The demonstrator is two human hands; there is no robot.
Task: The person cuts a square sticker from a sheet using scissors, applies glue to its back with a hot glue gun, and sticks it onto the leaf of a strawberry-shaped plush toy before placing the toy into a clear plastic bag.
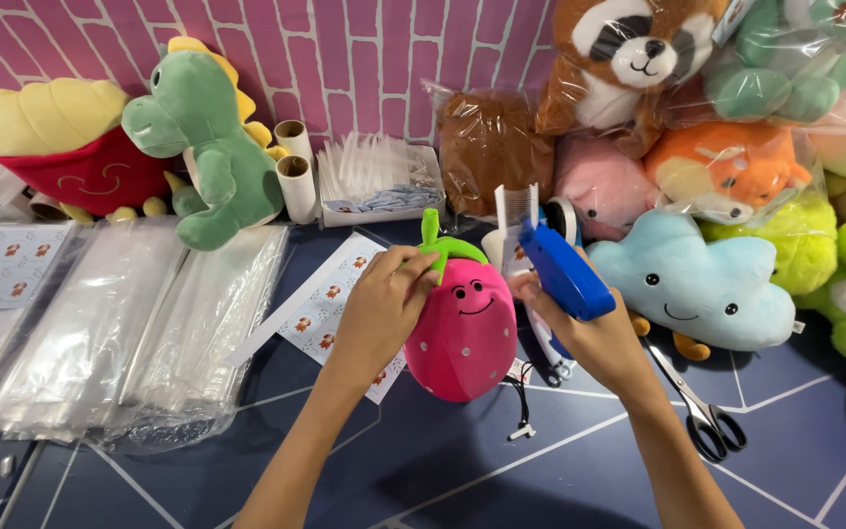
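Both forearms come up from the bottom edge and converge mid-frame over the dark blue bench (pixel 462 470).

Left hand (pixel 379 304): palm down, wrist straight, fingers curled over the upper left side of a pink strawberry plush (pixel 462 328) w/ a smiling face, fingertips near its green leaf top. Grip is closed on the plush, holding it upright just above or on the bench; can't tell which.

Right hand (pixel 594 338): wrist bent back a bit, grip wrapped round the handle of a blue tagging gun (pixel 565 269), nose aimed up-left toward the plush's top right. A white strip of plastic fasteners sticks up from the gun's front.

Round abt:
- scissors (pixel 702 411) lying on the bench just right of the right forearm
- light blue cloud plush (pixel 697 284) right of the gun, behind the wrist
- sticker sheet (pixel 330 304) partly under the left hand
- clear plastic bags (pixel 139 323) stacked at left
- green dinosaur plush (pixel 208 147) standing at back left, against the pink brick wall
- more plush toys, some bagged, piled at back right.
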